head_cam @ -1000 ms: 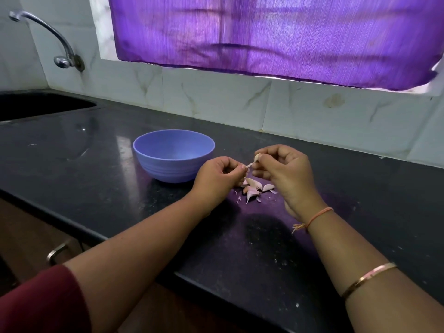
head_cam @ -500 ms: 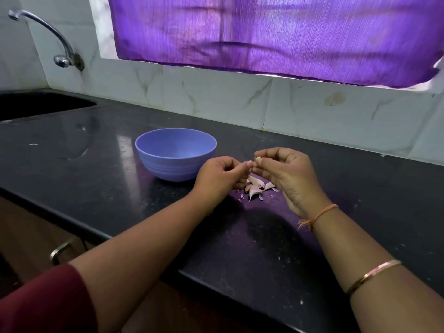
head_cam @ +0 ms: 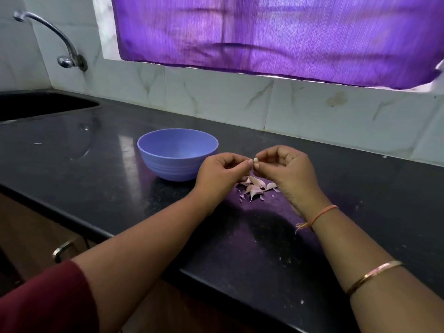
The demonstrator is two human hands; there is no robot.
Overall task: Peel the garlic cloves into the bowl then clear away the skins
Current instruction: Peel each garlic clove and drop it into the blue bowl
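My L hand point(head_cam: 221, 171) & R hand point(head_cam: 286, 171) both pinch one garlic clove point(head_cam: 256, 160), fingertips together. Just left of grip: bowl point(head_cam: 168, 167). Directly below grip: loose cloves & skins point(head_cam: 255, 189) on counter point(head_cam: 115, 188).

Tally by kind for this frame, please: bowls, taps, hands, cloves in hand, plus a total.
1 bowl
1 tap
2 hands: left hand, right hand
1 held clove
pile of cloves and skins: too overlapped to count
Total: 5, pile excluded
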